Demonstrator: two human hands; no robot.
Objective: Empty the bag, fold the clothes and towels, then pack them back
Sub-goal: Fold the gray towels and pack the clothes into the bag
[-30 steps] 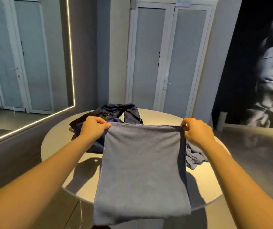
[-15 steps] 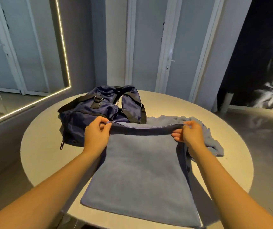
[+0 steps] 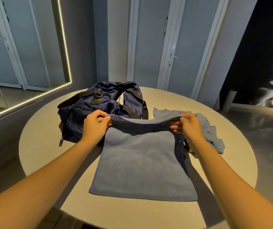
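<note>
Towel (image 3: 142,164) lies on the round table (image 3: 38,146), near the navy bag (image 3: 89,113). Left hand (image 3: 96,126) and right hand (image 3: 190,126) pinch its far corners. Folding step: next, probably bring that edge to the near edge.

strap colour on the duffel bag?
Black straps on a navy duffel bag; clearest in the head view, the only one.
</note>
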